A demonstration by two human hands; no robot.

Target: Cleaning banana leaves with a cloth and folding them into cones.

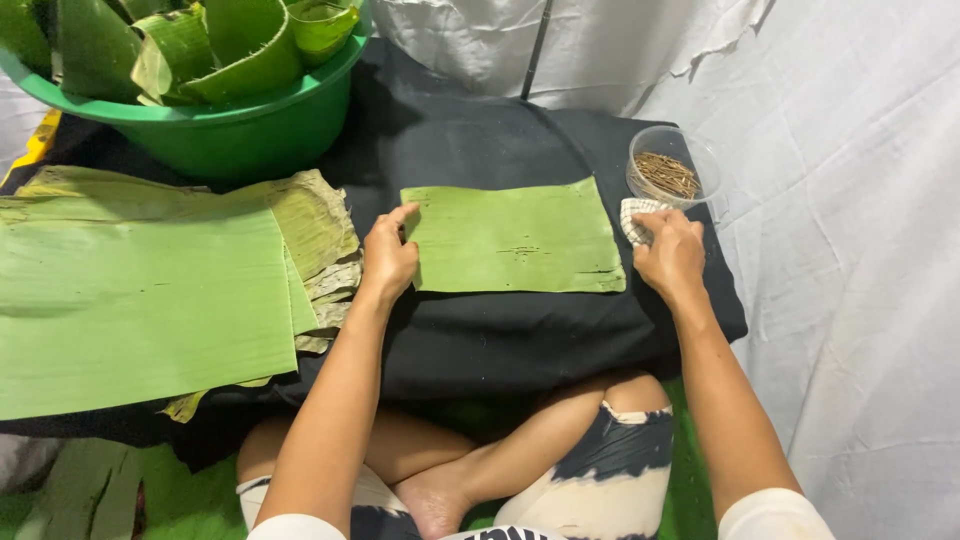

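Left hand (388, 258) is resting on the black cloth pad (500, 340), fingers loosely spread, fingertips touching the left edge of 1 flat rectangular green banana-leaf piece (515, 240). Right hand (670, 255) is closing over a white checked cloth (632, 215) beside a clear cup of brown sticks (668, 172). Judged stage: leaf lying unfolded and unpinned, so shaping remains.
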